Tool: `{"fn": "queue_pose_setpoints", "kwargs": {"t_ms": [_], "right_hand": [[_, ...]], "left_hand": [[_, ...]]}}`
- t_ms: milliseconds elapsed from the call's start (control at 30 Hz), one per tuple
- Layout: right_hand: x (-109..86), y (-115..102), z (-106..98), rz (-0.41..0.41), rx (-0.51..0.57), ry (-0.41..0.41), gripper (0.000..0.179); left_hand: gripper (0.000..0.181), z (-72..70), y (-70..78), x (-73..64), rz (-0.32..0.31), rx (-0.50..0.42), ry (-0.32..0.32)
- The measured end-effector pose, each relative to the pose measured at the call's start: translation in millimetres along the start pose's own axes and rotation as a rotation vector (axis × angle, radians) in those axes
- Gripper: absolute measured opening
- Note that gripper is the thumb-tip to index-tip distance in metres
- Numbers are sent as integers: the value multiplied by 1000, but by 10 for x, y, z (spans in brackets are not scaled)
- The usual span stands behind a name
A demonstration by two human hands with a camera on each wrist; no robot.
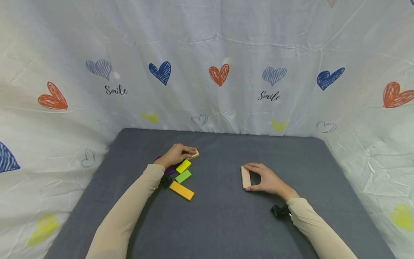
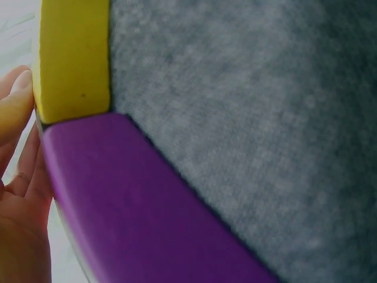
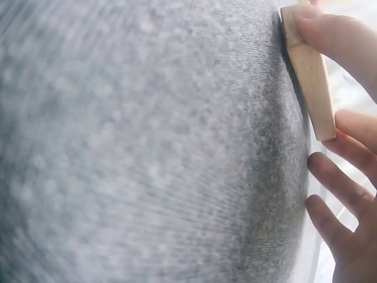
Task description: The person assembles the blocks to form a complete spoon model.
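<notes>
On the left of the head view, my left hand (image 1: 174, 155) pinches a plain wooden block (image 1: 194, 155), whose far end shows past the fingertips. Purple blocks (image 1: 169, 171) lie partly hidden under that wrist. In the left wrist view, a yellow block (image 2: 75, 59) and a purple block (image 2: 141, 200) fill the near side and cover part of the hand (image 2: 26, 194). To the right, my right hand (image 1: 268, 181) spans another plain wooden block (image 1: 245, 177), thumb at its near end and fingers at its far end. That block (image 3: 315, 88) lies along the cloth in the right wrist view.
Nearer me than the left hand lie a yellow block (image 1: 183, 166), a green block (image 1: 183, 176) and an orange block (image 1: 182, 191). Dark grey cloth (image 1: 220, 223) covers the table. Behind it hangs a white curtain (image 1: 194, 36) printed with hearts.
</notes>
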State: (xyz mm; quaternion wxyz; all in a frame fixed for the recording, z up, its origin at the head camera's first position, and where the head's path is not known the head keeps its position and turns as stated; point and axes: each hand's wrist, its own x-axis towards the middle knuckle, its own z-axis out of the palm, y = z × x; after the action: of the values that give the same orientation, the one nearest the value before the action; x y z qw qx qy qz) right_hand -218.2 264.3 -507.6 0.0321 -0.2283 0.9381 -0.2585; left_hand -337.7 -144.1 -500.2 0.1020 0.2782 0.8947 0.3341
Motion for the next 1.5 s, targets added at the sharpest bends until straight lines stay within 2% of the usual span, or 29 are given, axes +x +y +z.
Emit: {"fn": "queue_pose_setpoints", "kwargs": {"t_ms": [633, 933, 1133, 1300, 1400, 1500], "right_hand": [[-18, 18, 18, 0, 14, 7, 88], [-23, 1, 18, 8, 26, -23, 87], [-26, 3, 2, 10, 106, -16, 91], [-49, 17, 5, -10, 177, 59, 73], [-72, 14, 28, -26, 170, 70, 62], [-87, 2, 53, -33, 161, 72, 58]], "left_hand": [[28, -2, 5, 2, -9, -15, 6], [29, 3, 10, 3, -8, -3, 6], [29, 8, -1, 2, 3, -6, 9], [29, 5, 3, 1, -8, -6, 10], [29, 7, 5, 0, -9, -5, 9], [29, 10, 7, -4, -5, -6, 10]]}}
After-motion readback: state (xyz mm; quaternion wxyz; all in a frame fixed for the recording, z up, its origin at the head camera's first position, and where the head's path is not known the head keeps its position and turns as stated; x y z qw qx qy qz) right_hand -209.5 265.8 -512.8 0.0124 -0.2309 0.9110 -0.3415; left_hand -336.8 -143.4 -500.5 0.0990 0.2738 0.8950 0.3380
